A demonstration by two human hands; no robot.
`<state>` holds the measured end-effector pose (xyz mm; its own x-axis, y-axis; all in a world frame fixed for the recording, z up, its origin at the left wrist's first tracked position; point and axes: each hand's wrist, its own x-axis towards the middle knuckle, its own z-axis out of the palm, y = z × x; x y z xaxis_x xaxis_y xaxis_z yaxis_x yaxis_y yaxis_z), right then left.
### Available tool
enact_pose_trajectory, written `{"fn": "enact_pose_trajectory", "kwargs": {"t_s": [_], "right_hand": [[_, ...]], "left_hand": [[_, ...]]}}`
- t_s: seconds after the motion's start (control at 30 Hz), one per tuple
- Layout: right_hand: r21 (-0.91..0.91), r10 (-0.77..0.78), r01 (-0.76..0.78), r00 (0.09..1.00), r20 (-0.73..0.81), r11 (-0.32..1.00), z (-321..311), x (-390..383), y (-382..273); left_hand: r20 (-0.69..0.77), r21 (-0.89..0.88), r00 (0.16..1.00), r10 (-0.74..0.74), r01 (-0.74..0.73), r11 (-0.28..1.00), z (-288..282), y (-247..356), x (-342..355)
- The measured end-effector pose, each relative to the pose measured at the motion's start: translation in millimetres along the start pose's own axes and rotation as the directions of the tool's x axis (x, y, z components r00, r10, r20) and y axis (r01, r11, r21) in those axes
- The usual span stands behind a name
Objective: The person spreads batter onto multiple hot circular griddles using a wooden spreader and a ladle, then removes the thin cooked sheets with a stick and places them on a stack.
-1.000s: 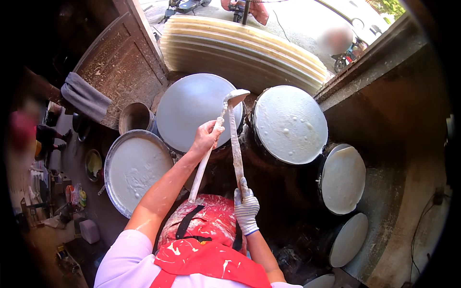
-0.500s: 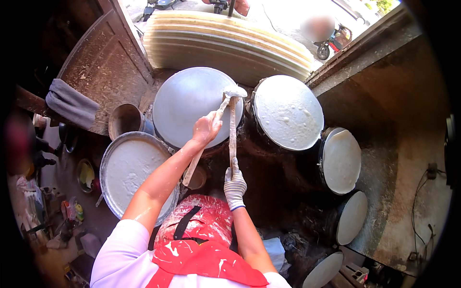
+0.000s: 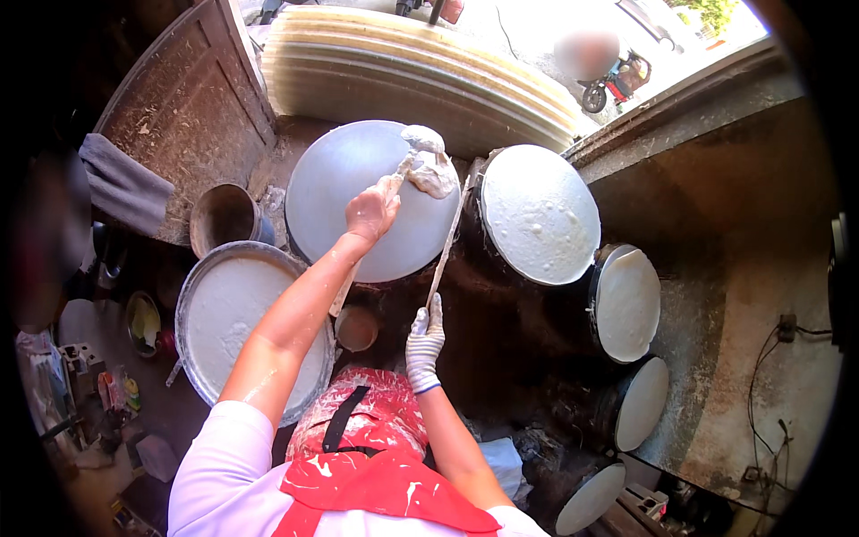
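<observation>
My bare left hand (image 3: 372, 212) is closed round a long-handled ladle (image 3: 342, 295). Thick white batter (image 3: 433, 175) coats its head and hangs or lies over the right side of a large round griddle (image 3: 344, 215). I cannot tell whether the batter touches the plate. In a striped glove, my right hand (image 3: 425, 347) grips a thin batter-smeared stick (image 3: 446, 246), which slants up along the griddle's right edge. A wide pan of white batter (image 3: 237, 313) stands below my left forearm.
More round griddles covered with white batter curve down the right: a large one (image 3: 541, 215), then smaller ones (image 3: 628, 302). A metal bucket (image 3: 225, 219) and a grey cloth (image 3: 125, 188) are at the left. A ribbed pale panel (image 3: 420, 76) stands behind.
The ladle and stick have come apart: the ladle's head moved slightly left and up, the stick's tip right. A lump of batter now shows below the ladle's head.
</observation>
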<state>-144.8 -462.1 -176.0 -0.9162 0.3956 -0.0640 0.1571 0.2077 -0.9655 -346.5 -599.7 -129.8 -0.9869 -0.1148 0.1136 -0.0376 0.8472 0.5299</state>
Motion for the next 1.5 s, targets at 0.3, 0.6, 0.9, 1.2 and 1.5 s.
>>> {"fn": "enact_pose_trajectory", "kwargs": {"t_s": [0.3, 0.6, 0.9, 1.2, 1.5], "right_hand": [[0.012, 0.047, -0.048, 0.998, 0.030, 0.999, 91, 63, -27], [-0.158, 0.005, -0.005, 1.000, 0.000, 0.987, 58, 70, -31], [-0.215, 0.165, -0.124, 0.968, 0.188, 0.969, 103, 91, -61], [-0.035, -0.014, 0.017, 0.996, 0.089, 0.999, 53, 107, 2], [-0.062, -0.052, 0.074, 0.955, 0.293, 0.995, 76, 106, -26]], "left_hand": [[0.003, -0.124, 0.991, -0.134, 0.133, 0.983, -9, -13, 12], [-0.042, -0.280, 0.956, -0.289, 0.266, 0.922, -16, -41, 1], [0.004, -0.294, 0.936, -0.353, 0.338, 0.894, -17, -55, -6], [-0.042, -0.335, 0.919, -0.391, 0.356, 0.872, -28, -73, -12], [0.014, -0.351, 0.917, -0.399, 0.378, 0.856, -36, -87, -26]]}}
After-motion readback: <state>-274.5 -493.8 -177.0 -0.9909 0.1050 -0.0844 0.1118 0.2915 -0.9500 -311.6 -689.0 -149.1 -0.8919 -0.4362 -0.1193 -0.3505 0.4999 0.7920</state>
